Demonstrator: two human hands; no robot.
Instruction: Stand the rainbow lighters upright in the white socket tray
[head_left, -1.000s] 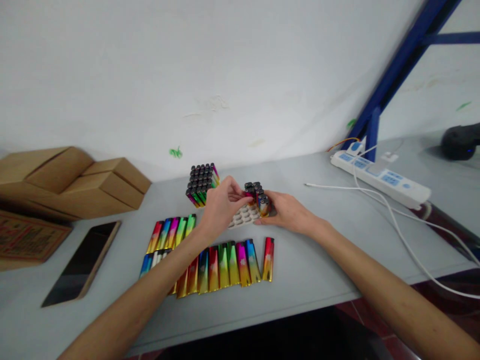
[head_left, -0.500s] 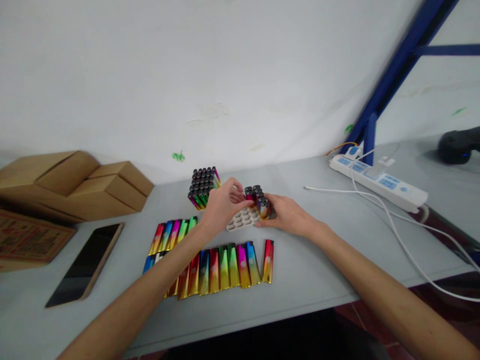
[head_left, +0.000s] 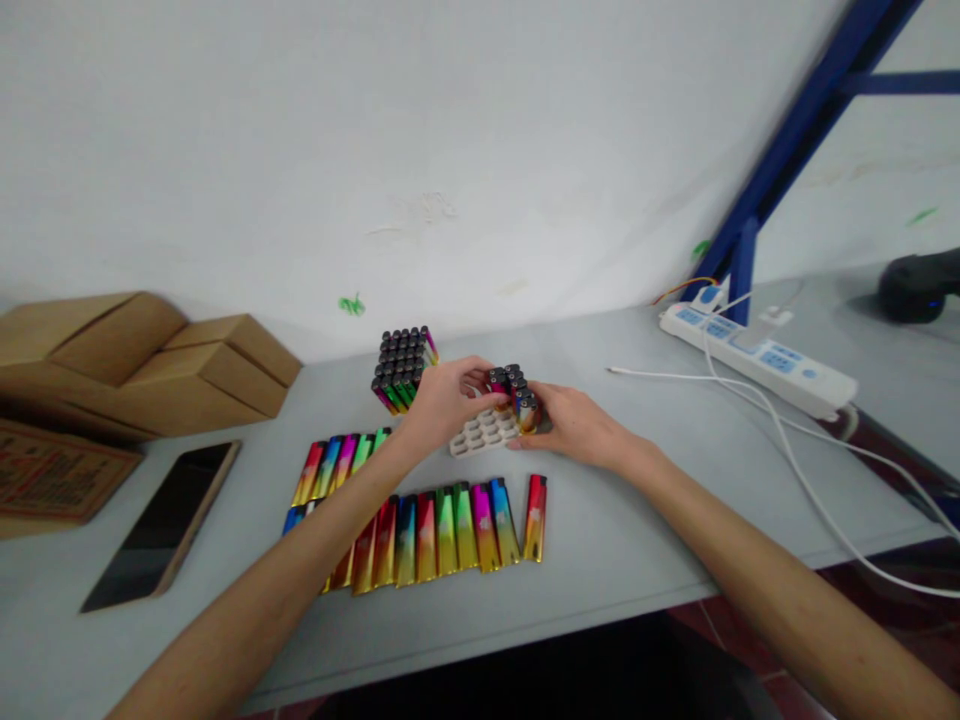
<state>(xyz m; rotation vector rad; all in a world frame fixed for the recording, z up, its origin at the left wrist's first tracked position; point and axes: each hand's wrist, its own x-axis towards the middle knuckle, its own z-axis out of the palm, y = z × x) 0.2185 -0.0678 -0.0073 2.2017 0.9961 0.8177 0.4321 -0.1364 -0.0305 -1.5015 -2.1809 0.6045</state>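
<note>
A pale tray with rows of holes (head_left: 466,441) lies on the table in front of me. Several lighters (head_left: 528,412) with black tops stand upright in its right part. My left hand (head_left: 439,402) reaches in from the left, its thumb and fingers closed on a lighter (head_left: 498,382) at the edge of that group. Around the tray's right end wraps my right hand (head_left: 574,425), thumb at the front corner and fingers beside the standing lighters. The fingertips of the right hand are partly hidden by the lighters.
Behind the left hand stands a block of upright lighters (head_left: 402,360). Rows of shiny coloured lighters (head_left: 447,535) lie nearer me. Cardboard boxes (head_left: 217,375) and a phone (head_left: 165,525) are at left. A power strip (head_left: 761,358) and white cable (head_left: 787,465) lie at right.
The view has shifted slightly. Both hands keep nearly the same place and grip at the tray, and the lighters look the same.
</note>
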